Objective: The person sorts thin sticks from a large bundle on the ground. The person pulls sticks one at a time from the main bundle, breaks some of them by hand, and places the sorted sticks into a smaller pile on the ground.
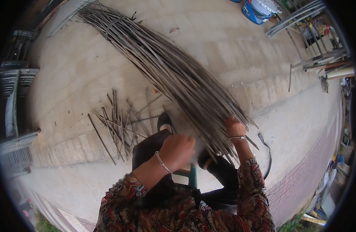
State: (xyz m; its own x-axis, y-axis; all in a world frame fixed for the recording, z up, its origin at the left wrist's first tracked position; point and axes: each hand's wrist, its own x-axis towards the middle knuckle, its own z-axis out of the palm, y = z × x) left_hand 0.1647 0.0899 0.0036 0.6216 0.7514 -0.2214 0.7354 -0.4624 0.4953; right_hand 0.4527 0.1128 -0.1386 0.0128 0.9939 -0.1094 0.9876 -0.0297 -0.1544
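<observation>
A long bundle of thin wooden sticks (pixel 178 72) lies slantwise on the concrete ground, bound by a tie (pixel 110 26) near its far end. My right hand (pixel 235 127) is at the near end of the bundle, its fingers bent against the sticks; whether they grip one is hidden. My left hand (pixel 178 150) is raised above my left knee, fingers curled and a little blurred, and what it may hold cannot be made out. Short loose sticks (pixel 117 127) lie scattered on the ground left of my left foot. A bangle circles each wrist.
A green plastic stool (pixel 193 177) is beneath me. A dark strap (pixel 268 155) lies right of the bundle. A blue and white bucket (pixel 260 11) and metal racks (pixel 297 17) stand at the upper right. More metal frames (pixel 18 81) are at the left edge.
</observation>
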